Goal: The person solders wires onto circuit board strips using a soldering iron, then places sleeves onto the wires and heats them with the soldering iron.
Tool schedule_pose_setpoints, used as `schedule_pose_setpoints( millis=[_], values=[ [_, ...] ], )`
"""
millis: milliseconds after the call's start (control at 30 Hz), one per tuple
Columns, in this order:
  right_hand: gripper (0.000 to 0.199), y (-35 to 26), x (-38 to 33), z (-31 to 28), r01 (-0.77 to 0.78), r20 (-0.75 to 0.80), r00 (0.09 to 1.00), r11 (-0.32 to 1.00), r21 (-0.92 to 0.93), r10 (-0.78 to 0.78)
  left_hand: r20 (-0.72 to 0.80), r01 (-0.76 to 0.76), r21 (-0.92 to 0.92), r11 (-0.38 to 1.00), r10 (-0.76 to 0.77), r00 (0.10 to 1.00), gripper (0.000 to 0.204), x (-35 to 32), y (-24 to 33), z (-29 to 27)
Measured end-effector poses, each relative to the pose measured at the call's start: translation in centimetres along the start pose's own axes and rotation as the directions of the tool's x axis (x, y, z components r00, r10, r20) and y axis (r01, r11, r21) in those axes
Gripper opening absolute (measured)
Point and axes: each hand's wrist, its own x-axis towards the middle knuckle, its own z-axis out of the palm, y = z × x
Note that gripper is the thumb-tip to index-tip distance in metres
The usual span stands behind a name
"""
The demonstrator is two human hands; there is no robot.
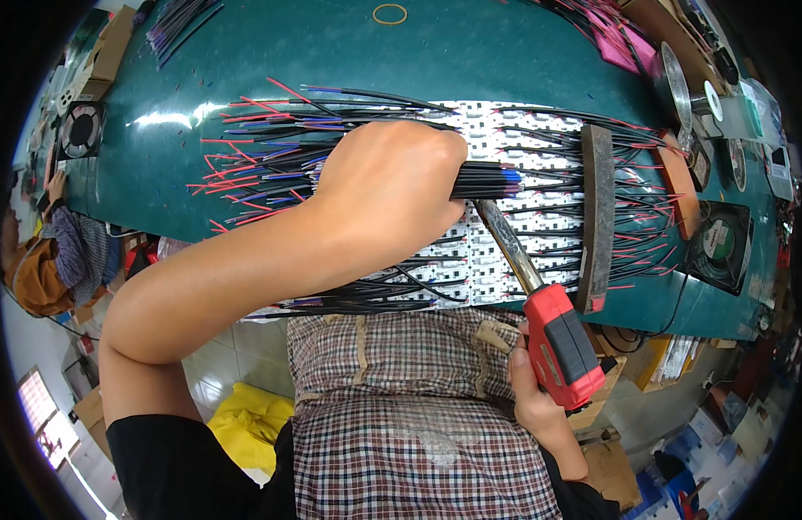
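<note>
My left hand [392, 173] is closed around a bundle of black wires [483, 181] with blue ends showing on its right side. Below the bundle lies a white circuit-board panel [480, 282] with rows of small parts, and black wires with red tips fan out from both its sides. Wrapped round its handle, my right hand [529, 392] grips a red and black soldering gun [558, 342]. The metal barrel points up and left, its end close under the wire bundle by my left fist. My left hand hides the exact contact at the tip.
A dark heavy bar [597, 217] lies across the wires on the right, with an orange-brown block [677, 186] beyond. Fans stand at the right [720, 247] and left [80, 130]. Wire spools [674, 82] line the far right. A rubber band [389, 14] lies on the green table [288, 52].
</note>
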Motion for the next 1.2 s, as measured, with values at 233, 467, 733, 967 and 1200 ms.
schedule_pose_setpoints(
  millis=[233, 467, 733, 967, 1200],
  values=[
    [0.022, -0.5, 0.2, 0.2, 0.032, 0.009, 0.999, 0.999, 0.007, -0.032, -0.004, -0.016, 0.002, 1.0, 0.016, 1.0, 0.027, 0.0, 0.2, -0.1],
    [0.021, -0.9, 0.1, -0.2, 0.024, 0.039, 0.999, 1.0, -0.017, -0.024, 0.016, -0.003, 0.014, 1.0, 0.003, 1.0, 0.028, 0.2, 0.4, -0.1],
    [0.028, -0.9, -0.6, -0.5, 0.043, -0.015, 0.999, 0.998, -0.037, -0.043, 0.017, -0.011, 0.013, 1.0, 0.011, 1.0, 0.028, 0.2, 0.3, -0.1],
    [0.024, -0.7, 0.0, -0.5, 0.114, 0.005, 0.993, 0.989, -0.089, -0.114, 0.075, 0.019, 0.023, 1.0, -0.02, 0.997, 0.02, 0.4, 0.7, -0.6],
    [0.02, -0.9, 0.4, 0.1, 0.132, -0.019, 0.991, 0.989, -0.063, -0.133, 0.025, -0.026, 0.023, 0.999, 0.025, 0.999, 0.029, 0.4, 0.3, 0.1]
  ],
)
